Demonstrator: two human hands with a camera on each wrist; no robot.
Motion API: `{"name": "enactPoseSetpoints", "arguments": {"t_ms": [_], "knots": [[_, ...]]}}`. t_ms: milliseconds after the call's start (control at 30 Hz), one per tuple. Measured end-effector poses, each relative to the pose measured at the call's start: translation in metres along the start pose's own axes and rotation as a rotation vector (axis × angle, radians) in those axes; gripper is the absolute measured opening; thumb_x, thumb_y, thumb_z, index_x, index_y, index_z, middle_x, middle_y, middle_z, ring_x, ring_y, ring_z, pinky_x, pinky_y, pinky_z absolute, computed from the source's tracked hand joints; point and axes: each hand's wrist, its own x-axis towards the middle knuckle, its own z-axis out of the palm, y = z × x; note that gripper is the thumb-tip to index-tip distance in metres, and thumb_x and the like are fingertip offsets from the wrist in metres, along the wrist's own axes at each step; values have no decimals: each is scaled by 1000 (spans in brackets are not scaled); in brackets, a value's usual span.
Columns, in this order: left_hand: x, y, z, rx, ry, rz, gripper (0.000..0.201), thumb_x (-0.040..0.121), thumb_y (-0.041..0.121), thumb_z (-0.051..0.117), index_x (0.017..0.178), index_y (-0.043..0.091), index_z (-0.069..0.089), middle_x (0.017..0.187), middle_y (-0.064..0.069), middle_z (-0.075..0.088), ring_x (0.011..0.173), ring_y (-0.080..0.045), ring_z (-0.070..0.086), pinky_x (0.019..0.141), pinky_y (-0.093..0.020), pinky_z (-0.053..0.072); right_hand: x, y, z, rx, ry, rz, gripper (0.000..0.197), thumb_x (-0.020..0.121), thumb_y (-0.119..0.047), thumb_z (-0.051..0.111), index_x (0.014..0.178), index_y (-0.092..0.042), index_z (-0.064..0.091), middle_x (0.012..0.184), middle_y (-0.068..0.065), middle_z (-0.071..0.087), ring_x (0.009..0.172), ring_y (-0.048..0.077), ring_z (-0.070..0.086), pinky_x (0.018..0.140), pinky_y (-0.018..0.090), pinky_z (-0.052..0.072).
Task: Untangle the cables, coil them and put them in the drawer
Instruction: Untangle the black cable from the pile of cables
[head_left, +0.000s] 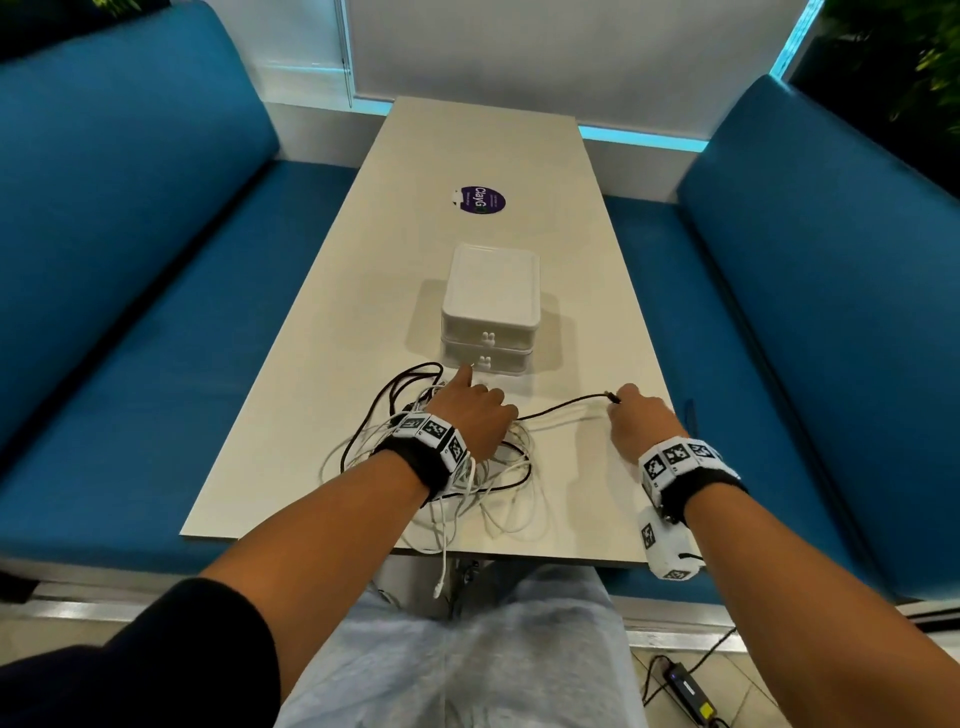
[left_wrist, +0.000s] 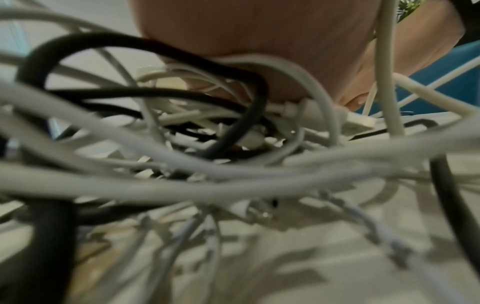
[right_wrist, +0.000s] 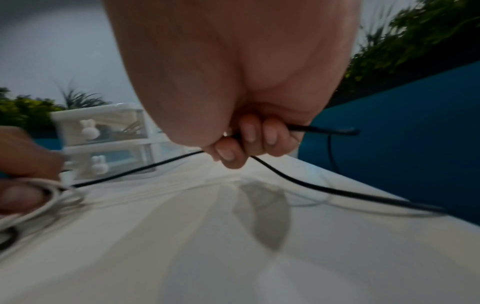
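Observation:
A tangle of white and black cables lies on the near end of the beige table. My left hand rests on top of it, index finger stretched toward the drawers and the other fingers curled over white strands. The left wrist view shows the tangle packed under the palm. My right hand pinches a black cable just behind its plug, to the right of the tangle. Its curled fingers grip the black cable. A white two-drawer box stands shut just beyond the hands.
Blue benches run along the left and right of the table. A round purple sticker lies beyond the box. One white cable end hangs over the near table edge. A black power adapter lies on the floor.

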Motion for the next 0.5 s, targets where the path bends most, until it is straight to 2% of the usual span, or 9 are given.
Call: {"name": "enactPoseSetpoints", "arguments": {"t_ms": [67, 133, 200, 267, 367, 500], "knots": [[1, 2, 0, -1, -16, 3, 24, 95, 26, 44, 113, 23, 60, 98, -1, 62, 92, -26, 61, 107, -50, 22, -6, -12, 5, 57, -9, -87, 37, 103, -25, 35, 138, -14, 37, 114, 22, 60, 99, 39, 60, 73, 39, 46], [2, 3, 1, 3, -18, 3, 25, 95, 26, 44, 114, 24, 60, 99, -1, 63, 93, -27, 61, 107, -49, 21, -10, -23, 12, 92, -20, -226, 41, 103, -27, 38, 143, -19, 36, 110, 22, 63, 98, 40, 62, 77, 39, 48], [1, 3, 0, 9, -16, 10, 24, 94, 26, 44, 112, 23, 61, 97, -1, 63, 92, -27, 62, 105, -49, 23, -14, -36, 19, 119, -27, -365, 36, 102, -28, 42, 137, -21, 45, 102, 20, 67, 95, 38, 64, 76, 37, 49], [0, 4, -1, 14, -7, 13, 25, 94, 25, 45, 113, 23, 61, 97, -2, 62, 91, -27, 62, 103, -49, 25, -16, -49, 24, 113, -65, -438, 30, 102, -28, 43, 128, -18, 54, 100, 17, 68, 93, 36, 64, 73, 34, 46], [-2, 6, -3, 40, 9, 18, 26, 93, 23, 45, 116, 18, 58, 107, -6, 58, 96, -29, 61, 101, -50, 28, -15, -60, 30, 63, -156, -439, 23, 103, -29, 41, 111, -11, 53, 99, 19, 67, 93, 39, 61, 70, 37, 44], [-3, 7, -3, 53, -3, 21, 26, 96, 20, 40, 117, 12, 54, 111, -7, 56, 98, -30, 61, 102, -51, 28, -11, -56, 27, 70, -194, -418, 26, 103, -31, 43, 110, -9, 54, 100, 20, 66, 93, 37, 60, 70, 36, 41]]}}
